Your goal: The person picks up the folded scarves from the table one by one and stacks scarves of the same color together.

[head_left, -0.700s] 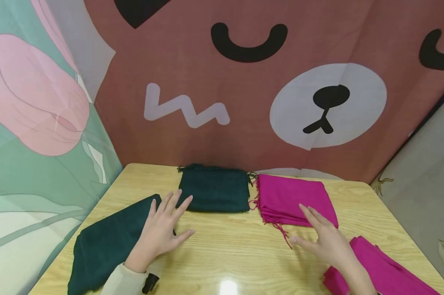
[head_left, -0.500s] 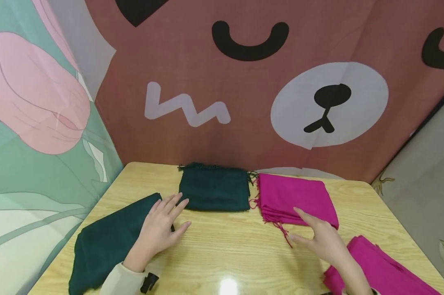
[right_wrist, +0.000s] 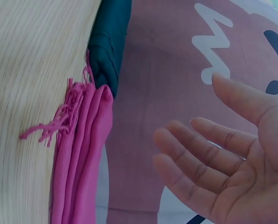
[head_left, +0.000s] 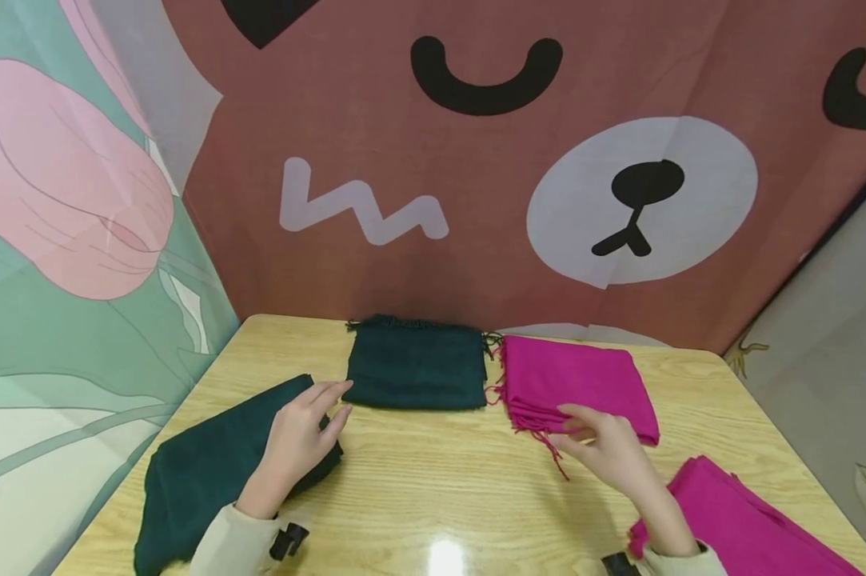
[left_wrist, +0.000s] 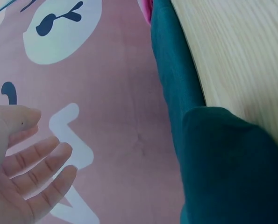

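A folded dark green scarf point(head_left: 417, 366) with fringe lies at the back middle of the table. Beside it, on its right, is a folded magenta scarf point(head_left: 576, 382) with fringe at its left and front edges. Another dark green cloth point(head_left: 209, 460) lies aslant at the left, and another magenta cloth point(head_left: 745, 520) at the front right. My left hand point(head_left: 299, 436) is held over the left green cloth, its relaxed fingers holding nothing. Over the front of the back magenta scarf, my right hand point(head_left: 608, 448) hovers with loosely bent fingers and an empty palm, seen in the right wrist view.
The light wooden table point(head_left: 433, 488) has a bright reflection at its front middle. Behind it hangs a brown curtain with a printed bear face point(head_left: 476, 192). A green and pink flower-printed cloth point(head_left: 80, 184) hangs at the left, a grey one point(head_left: 828, 344) at the right.
Both hands have drawn back slightly toward the person, and their spread fingers have relaxed and bent a little. The cloths stay where they were.
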The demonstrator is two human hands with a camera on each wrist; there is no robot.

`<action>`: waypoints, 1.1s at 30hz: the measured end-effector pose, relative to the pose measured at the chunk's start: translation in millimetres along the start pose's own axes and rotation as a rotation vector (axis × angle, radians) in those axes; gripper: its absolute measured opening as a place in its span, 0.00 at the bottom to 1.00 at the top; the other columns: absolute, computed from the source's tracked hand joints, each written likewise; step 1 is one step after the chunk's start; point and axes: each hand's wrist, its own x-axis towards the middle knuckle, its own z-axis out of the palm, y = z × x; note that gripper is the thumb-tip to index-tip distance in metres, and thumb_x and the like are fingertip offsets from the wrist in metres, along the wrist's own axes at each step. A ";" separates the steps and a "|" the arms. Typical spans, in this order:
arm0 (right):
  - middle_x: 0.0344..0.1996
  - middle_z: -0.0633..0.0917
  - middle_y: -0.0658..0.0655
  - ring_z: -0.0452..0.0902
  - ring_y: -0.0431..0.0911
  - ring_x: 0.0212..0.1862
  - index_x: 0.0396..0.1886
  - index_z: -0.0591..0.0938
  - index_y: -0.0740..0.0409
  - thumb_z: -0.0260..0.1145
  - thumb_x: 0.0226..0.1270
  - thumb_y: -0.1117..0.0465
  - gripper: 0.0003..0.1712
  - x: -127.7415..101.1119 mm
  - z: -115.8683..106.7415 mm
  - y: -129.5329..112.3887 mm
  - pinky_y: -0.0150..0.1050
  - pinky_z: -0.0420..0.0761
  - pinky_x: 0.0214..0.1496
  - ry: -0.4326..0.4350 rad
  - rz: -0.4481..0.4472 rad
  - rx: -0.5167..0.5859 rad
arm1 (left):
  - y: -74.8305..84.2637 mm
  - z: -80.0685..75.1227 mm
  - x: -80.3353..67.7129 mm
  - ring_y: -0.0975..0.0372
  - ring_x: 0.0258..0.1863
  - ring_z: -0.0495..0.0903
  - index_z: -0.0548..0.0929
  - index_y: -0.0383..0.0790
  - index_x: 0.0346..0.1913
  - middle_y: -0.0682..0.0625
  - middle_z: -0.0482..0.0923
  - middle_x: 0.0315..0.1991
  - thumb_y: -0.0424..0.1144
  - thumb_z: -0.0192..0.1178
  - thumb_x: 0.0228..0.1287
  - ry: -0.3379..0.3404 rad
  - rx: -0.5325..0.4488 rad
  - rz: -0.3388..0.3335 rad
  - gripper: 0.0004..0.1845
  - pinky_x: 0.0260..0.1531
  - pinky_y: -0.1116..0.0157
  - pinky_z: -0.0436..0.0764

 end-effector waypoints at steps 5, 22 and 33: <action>0.26 0.84 0.53 0.81 0.44 0.28 0.46 0.80 0.67 0.71 0.51 0.60 0.22 6.7 6.6 -3.1 0.35 0.79 0.30 0.005 0.000 0.026 | -4.5 -3.2 -1.1 0.62 0.22 0.78 0.82 0.35 0.43 0.47 0.80 0.33 0.29 0.69 0.45 0.005 -0.016 -0.035 0.17 0.16 0.71 0.71; 0.27 0.84 0.54 0.81 0.43 0.28 0.47 0.79 0.66 0.70 0.52 0.62 0.22 24.8 29.1 -20.8 0.34 0.79 0.32 -0.039 0.027 0.163 | -13.1 -20.6 -9.7 0.67 0.16 0.69 0.83 0.37 0.37 0.52 0.77 0.25 0.27 0.69 0.43 0.017 0.015 -0.096 0.14 0.14 0.72 0.68; 0.28 0.84 0.53 0.80 0.42 0.29 0.48 0.80 0.64 0.70 0.52 0.61 0.22 35.2 42.8 -26.5 0.34 0.78 0.32 -0.071 0.030 0.214 | -21.7 -32.8 -22.8 0.64 0.16 0.72 0.83 0.35 0.38 0.50 0.78 0.25 0.28 0.69 0.44 -0.010 0.050 -0.195 0.14 0.15 0.68 0.72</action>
